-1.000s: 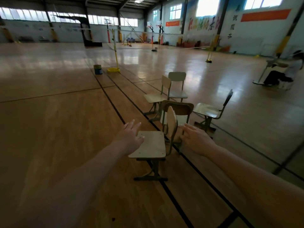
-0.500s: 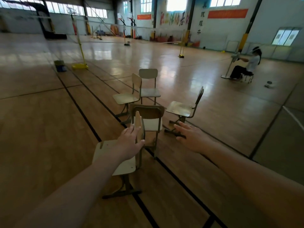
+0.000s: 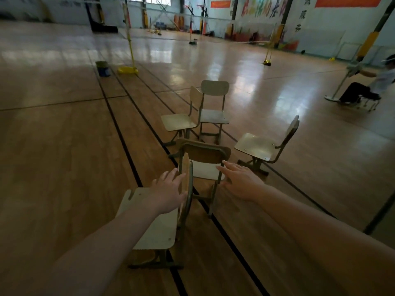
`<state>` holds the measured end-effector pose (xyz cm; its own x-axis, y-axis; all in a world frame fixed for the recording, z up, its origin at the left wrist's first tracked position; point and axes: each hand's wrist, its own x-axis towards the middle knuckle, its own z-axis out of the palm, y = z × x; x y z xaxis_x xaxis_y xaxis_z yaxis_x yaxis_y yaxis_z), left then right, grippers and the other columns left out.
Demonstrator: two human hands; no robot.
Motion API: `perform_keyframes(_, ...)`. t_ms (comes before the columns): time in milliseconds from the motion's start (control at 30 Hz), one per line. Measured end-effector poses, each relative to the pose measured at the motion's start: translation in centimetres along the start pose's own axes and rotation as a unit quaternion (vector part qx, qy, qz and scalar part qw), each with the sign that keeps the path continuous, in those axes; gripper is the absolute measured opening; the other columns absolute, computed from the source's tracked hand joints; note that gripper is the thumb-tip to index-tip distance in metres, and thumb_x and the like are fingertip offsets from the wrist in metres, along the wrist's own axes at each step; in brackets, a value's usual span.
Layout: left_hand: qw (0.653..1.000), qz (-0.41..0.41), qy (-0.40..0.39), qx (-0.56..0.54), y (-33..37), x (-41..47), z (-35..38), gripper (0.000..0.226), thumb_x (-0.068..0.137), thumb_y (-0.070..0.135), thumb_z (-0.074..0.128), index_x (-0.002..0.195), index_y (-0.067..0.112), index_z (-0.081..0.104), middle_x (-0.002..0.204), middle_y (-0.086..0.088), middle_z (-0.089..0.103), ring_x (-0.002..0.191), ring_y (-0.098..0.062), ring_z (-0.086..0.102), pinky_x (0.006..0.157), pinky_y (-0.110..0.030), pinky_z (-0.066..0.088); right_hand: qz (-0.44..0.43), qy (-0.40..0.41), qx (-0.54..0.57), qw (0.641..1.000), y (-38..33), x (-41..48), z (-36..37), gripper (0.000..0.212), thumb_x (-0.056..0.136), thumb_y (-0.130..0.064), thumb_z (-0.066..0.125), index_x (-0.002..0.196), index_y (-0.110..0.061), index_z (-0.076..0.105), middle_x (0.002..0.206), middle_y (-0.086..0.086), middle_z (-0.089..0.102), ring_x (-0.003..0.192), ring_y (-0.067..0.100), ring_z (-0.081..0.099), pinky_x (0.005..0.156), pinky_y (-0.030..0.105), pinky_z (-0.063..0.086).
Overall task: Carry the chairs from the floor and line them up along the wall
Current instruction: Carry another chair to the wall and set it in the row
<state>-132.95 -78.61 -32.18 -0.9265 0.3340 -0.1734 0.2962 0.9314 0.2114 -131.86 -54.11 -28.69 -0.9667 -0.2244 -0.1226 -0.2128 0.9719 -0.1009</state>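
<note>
Hands over the nearest chair

Chairs stood in a loose cluster on the wooden floor. My left hand was spread open over the nearest chair, fingertips at its backrest, gripping nothing. My right hand hovered open just beyond that backrest, over the second chair. Three more chairs stood farther beyond: one to the right, two behind.

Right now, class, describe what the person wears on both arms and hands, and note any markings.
Both forearms are bare, with no sleeves in view. The left hand and right hand have no gloves, rings, watch or bands that can be seen. No markings show.
</note>
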Motion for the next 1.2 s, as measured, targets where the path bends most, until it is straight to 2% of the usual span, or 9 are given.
perform_keyframes(300,0.999,-0.043,-0.02,-0.015,1.7,10.0,-0.6,0.067,0.098,0.053,0.036,0.154,0.027,0.01,0.162,0.002,-0.002,0.148,-0.025,0.001,0.118,-0.05,0.015,-0.049,-0.028,-0.011,0.998,7.3,9.7,0.4,0.062,0.1,-0.044,0.044,0.153,-0.037,0.012,0.163,-0.004,0.006,0.149,0.019,0.008,0.119,0.045,0.014)
perform_keyframes(500,0.988,-0.137,-0.007,-0.066,5.0,14.4,0.5,0.067,0.099,0.051,0.037,0.155,0.024,0.01,0.162,0.004,-0.001,0.148,-0.023,0.0,0.119,-0.045,0.014,-0.124,-0.053,0.007,0.991,13.1,14.1,0.7,0.063,0.1,-0.044,0.044,0.153,-0.038,0.012,0.163,-0.006,0.003,0.149,0.019,0.007,0.119,0.043,0.013)
perform_keyframes(633,0.965,-0.225,0.011,-0.13,6.6,15.8,1.1,0.07,0.098,0.053,0.037,0.154,0.023,0.01,0.161,0.004,0.001,0.148,-0.022,0.004,0.119,-0.044,0.015,-0.216,-0.07,0.013,0.974,15.5,16.6,-0.2,0.061,0.101,-0.042,0.044,0.154,-0.037,0.014,0.162,-0.009,0.003,0.149,0.016,0.008,0.119,0.04,0.012)
perform_keyframes(733,0.946,-0.287,0.025,-0.15,7.0,15.4,2.3,0.069,0.098,0.052,0.038,0.154,0.02,0.012,0.161,0.001,0.006,0.147,-0.024,0.008,0.118,-0.047,0.016,-0.267,-0.069,0.01,0.961,15.3,18.7,-0.3,0.06,0.101,-0.041,0.044,0.153,-0.038,0.015,0.163,-0.009,0.005,0.149,0.015,0.009,0.119,0.039,0.013)
perform_keyframes(900,0.931,-0.346,0.024,-0.112,6.5,14.3,3.7,0.071,0.096,0.049,0.04,0.154,0.022,0.009,0.161,0.002,0.009,0.147,-0.022,0.01,0.116,-0.049,0.021,-0.339,-0.093,-0.042,0.935,13.4,22.9,0.4,0.06,0.101,-0.04,0.044,0.154,-0.034,0.017,0.163,-0.004,0.008,0.148,0.018,0.014,0.12,0.042,0.02)
perform_keyframes(1100,0.9,-0.406,0.076,-0.136,5.8,14.8,3.7,0.079,0.094,0.046,0.052,0.154,0.025,0.004,0.159,-0.002,0.017,0.141,-0.026,0.026,0.11,-0.042,0.031,-0.38,-0.121,-0.099,0.912,11.4,28.1,3.1,0.062,0.1,-0.047,0.041,0.153,-0.034,0.013,0.163,-0.003,0.008,0.149,0.018,0.012,0.12,0.045,0.019)
perform_keyframes(1200,0.895,-0.416,0.08,-0.138,6.0,15.6,4.1,0.074,0.095,0.044,0.05,0.153,0.03,0.005,0.159,0.0,0.018,0.142,-0.027,0.025,0.113,-0.045,0.028,-0.393,-0.136,-0.11,0.903,11.4,30.2,3.9,0.062,0.1,-0.044,0.04,0.154,-0.031,0.013,0.163,-0.002,0.005,0.149,0.019,0.01,0.119,0.047,0.02)
